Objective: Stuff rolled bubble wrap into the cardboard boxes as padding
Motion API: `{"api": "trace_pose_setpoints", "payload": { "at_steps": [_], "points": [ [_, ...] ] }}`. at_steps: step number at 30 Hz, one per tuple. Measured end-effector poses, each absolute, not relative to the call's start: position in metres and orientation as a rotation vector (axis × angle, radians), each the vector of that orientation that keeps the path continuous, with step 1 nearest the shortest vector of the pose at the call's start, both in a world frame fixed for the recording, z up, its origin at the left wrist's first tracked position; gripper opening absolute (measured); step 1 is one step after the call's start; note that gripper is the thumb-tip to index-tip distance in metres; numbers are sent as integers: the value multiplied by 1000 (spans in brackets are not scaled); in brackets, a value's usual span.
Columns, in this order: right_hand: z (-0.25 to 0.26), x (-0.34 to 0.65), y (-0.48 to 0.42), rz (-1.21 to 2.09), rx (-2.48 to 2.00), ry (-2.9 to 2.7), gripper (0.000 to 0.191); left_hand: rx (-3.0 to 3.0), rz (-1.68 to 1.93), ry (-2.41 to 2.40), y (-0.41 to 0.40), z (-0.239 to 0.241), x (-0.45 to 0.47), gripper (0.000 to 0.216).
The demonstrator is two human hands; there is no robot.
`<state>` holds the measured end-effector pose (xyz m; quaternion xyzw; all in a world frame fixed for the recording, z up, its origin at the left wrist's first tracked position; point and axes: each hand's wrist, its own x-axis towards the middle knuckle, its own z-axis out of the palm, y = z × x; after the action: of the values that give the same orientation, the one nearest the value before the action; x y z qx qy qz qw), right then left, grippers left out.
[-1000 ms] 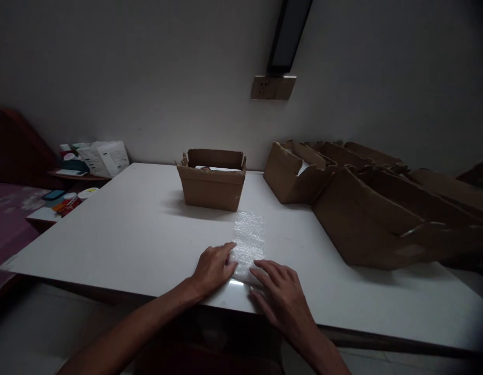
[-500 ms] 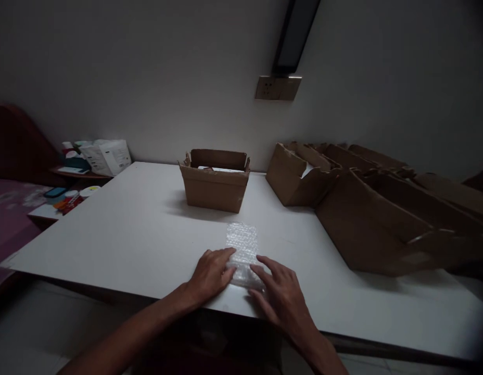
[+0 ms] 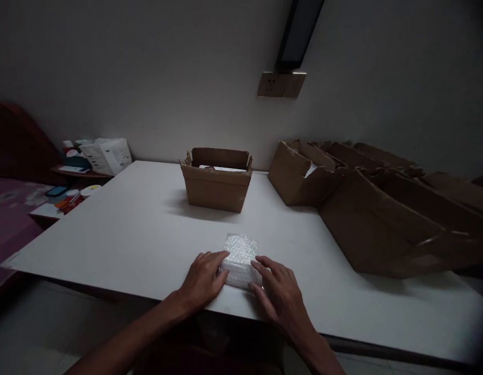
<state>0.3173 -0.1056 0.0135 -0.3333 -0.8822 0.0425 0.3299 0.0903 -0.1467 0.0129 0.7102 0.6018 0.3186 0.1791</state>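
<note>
A small bundle of clear bubble wrap (image 3: 240,260) lies on the white table near its front edge. Its near part is a raised, folded roll, and a flat strip reaches away from it. Whatever may be inside the roll cannot be made out. My left hand (image 3: 204,276) grips the left side of the bubble wrap, with thumb and index finger at its edge. On the right side, my right hand (image 3: 279,286) holds the roll between thumb and fingers, its fingertips resting on the plastic.
Beyond the bubble wrap stands an open cardboard box (image 3: 216,190) with something white inside. More cardboard boxes (image 3: 382,224) crowd the right of the white table (image 3: 140,224). Packets and small containers (image 3: 109,156) sit on a low stand at the left. A wall socket (image 3: 281,85) is above.
The bubble wrap's flat strip has become shorter as the near end is folded over into a larger roll. Both hands stay at its sides; the left has shifted slightly left.
</note>
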Motion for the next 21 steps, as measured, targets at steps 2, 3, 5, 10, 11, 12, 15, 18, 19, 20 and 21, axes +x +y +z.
{"api": "trace_pose_setpoints", "payload": {
  "at_steps": [2, 3, 5, 10, 11, 12, 15, 18, 19, 20, 21],
  "points": [
    [18, 313, -104, -12, -859, -2390, 35, 2023, 899, 1784, -134, 12, 92, 37],
    [19, 310, -103, -43, -853, -2442, 33, 2017, 916, 1809, -129, 13, 93, 36],
    [20, 306, -99, -55, -848, -2489, 26, 1922, 982, 1813, -126, 15, 95, 38],
    [11, 305, -93, 254, -957, -2234, 25, 1156, 1245, 1453, -151, 21, 101, 65],
    [9, 305, -95, 364, -998, -2183, 25, 1001, 1279, 1335, -156, 21, 103, 68],
    [7, 305, -97, 478, -1033, -2145, 26, 871, 1302, 1226, -160, 20, 106, 70],
    [5, 307, -105, 697, -1050, -2114, 30, 609, 1351, 1074, -163, 18, 117, 73],
    [6, 313, -105, 577, -1010, -2098, 29, 560, 1405, 1037, -158, 19, 127, 63],
    [7, 316, -103, 530, -1011, -2073, 34, 581, 1418, 1008, -157, 20, 130, 56],
    [8, 319, -100, 528, -1013, -2052, 42, 605, 1424, 973, -157, 22, 132, 48],
    [11, 321, -97, 578, -1009, -2045, 53, 628, 1423, 941, -157, 23, 134, 41]
  ]
}}
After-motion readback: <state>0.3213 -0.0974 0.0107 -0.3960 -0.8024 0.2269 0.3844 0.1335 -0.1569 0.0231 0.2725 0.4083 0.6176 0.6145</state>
